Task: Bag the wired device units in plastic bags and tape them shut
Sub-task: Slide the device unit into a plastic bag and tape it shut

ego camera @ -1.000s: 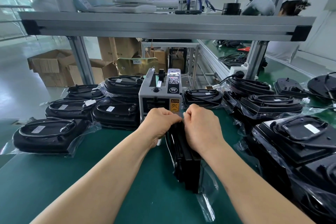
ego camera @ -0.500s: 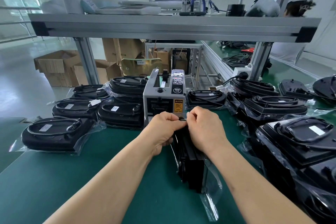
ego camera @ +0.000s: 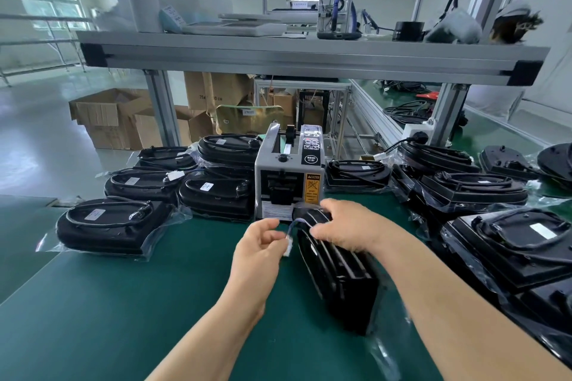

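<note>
Device unit (ego camera: 337, 272), black and ribbed, stands on edge on the green mat (ego camera: 123, 318) at centre frame, just in front of the tape dispenser (ego camera: 289, 176). Clear plastic bag (ego camera: 382, 346) shows around its near end and trails toward the lower right; where the bag mouth sits at the far end cannot be told. Right hand (ego camera: 349, 226) curls over the far top of the unit and grips it, steadying it upright. Left hand (ego camera: 260, 247) pinches the white connector (ego camera: 287, 247) between thumb and fingertips; its thin wire (ego camera: 296, 221) arcs back to the unit under the right hand. Finished bagged units (ego camera: 108, 226) lie stacked at centre left, with more at the right edge. Judged step: tucking the lead in before closing and taping. Risks: (1) connector or wire loop is left outside the mouth, so the tape lands over it and the seal gapes; likely cause is a springy lead popping out once released. (2) Unit tips off its narrow edge if the right-hand grip eases while the left is busy; slick film beneath would help it slide. (3) Tugging the connector strains the wire at its root. (4) Knuckles sit very near the dispenser's outlet; reaching for tape with the unit unsupported invites a topple and a crooked strip.
</note>
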Tool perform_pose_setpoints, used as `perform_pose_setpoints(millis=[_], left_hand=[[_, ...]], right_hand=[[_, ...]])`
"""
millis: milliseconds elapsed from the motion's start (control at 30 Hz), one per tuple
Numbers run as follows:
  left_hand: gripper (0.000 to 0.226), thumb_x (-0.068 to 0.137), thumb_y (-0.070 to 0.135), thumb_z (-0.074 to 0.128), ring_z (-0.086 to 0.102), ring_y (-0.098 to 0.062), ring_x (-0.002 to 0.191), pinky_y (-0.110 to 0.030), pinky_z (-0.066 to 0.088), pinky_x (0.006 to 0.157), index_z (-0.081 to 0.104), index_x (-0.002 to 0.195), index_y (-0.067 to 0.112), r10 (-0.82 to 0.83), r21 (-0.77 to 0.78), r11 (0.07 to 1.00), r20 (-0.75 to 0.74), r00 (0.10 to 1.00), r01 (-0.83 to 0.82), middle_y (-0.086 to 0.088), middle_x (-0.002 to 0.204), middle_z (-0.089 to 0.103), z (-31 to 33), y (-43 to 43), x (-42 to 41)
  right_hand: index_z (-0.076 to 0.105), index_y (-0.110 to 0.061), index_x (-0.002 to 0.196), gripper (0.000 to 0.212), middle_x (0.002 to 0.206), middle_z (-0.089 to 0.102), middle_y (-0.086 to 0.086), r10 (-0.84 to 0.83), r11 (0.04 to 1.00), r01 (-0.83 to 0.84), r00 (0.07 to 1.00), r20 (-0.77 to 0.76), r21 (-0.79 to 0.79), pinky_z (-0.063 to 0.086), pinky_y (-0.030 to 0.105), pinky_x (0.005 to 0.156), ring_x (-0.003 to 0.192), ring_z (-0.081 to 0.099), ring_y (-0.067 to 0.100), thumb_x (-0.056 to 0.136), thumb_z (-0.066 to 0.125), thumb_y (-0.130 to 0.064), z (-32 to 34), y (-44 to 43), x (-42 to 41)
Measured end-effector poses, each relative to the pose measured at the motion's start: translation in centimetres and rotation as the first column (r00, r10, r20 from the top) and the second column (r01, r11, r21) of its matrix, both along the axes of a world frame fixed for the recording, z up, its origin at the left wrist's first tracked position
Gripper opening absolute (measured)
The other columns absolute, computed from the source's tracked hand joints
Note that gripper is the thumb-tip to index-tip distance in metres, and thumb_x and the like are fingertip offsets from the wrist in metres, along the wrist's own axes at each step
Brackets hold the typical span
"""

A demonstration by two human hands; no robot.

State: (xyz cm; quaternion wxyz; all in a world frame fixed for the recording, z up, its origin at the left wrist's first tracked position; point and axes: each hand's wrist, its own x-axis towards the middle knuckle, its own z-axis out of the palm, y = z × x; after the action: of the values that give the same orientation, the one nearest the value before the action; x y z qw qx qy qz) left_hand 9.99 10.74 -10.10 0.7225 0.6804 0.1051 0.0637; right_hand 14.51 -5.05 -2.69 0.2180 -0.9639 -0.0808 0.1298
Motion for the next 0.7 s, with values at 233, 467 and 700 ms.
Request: perform_pose_setpoints(millis=[233, 467, 700], left_hand=[[0.025, 0.095, 0.034, 0.063, 0.061, -0.001, 0.094, -0.013, 0.046, 0.075, 0.057, 0.119, 0.029, -0.031, 0.231, 0.971, -0.095, 0.995, 0.052, 0.012, 0.109, 0.064, -1.7, 3.5, -3.0], [0.038, 0.085, 0.046, 0.069, 0.072, -0.02, 0.095, -0.031, 0.057, 0.072, 0.075, 0.108, 0.017, -0.33, -0.22, 0.919, 0.019, 0.944, 0.326, -0.011, 0.112, 0.074, 0.6, 7.2, -5.1], [0.031, 0.079, 0.031, 0.069, 0.073, -0.021, 0.077, -0.031, 0.061, 0.062, 0.075, 0.092, 0.004, 0.033, -0.311, 0.951, 0.1, 0.994, 0.0, -0.017, 0.097, 0.076, 6.0, 12.6, -3.1]], right_hand=[[0.012, -0.019, 0.158, 0.059, 0.162, 0.025, 0.009, 0.16, 0.982, -0.166, 0.985, -0.067, -0.093, 0.03, 0.038, 0.115, 0.144, 0.033, 0.026, 0.104, 0.033, -0.027, 0.9, 1.2, -1.7], [0.054, -0.035, 0.134, 0.033, 0.127, 0.067, 0.012, 0.372, 0.703, -0.136, 0.906, -0.199, 0.698, 0.052, 0.049, 0.099, 0.113, 0.067, 0.027, 0.103, 0.047, -0.025, 2.3, 3.1, -2.8], [0.045, -0.024, 0.146, 0.056, 0.126, 0.07, 0.006, 0.483, 0.209, 0.129, 0.848, -0.217, 0.969, 0.057, 0.042, 0.093, 0.117, 0.066, 0.024, 0.1, 0.039, -0.055, 2.2, 8.0, 0.4]])
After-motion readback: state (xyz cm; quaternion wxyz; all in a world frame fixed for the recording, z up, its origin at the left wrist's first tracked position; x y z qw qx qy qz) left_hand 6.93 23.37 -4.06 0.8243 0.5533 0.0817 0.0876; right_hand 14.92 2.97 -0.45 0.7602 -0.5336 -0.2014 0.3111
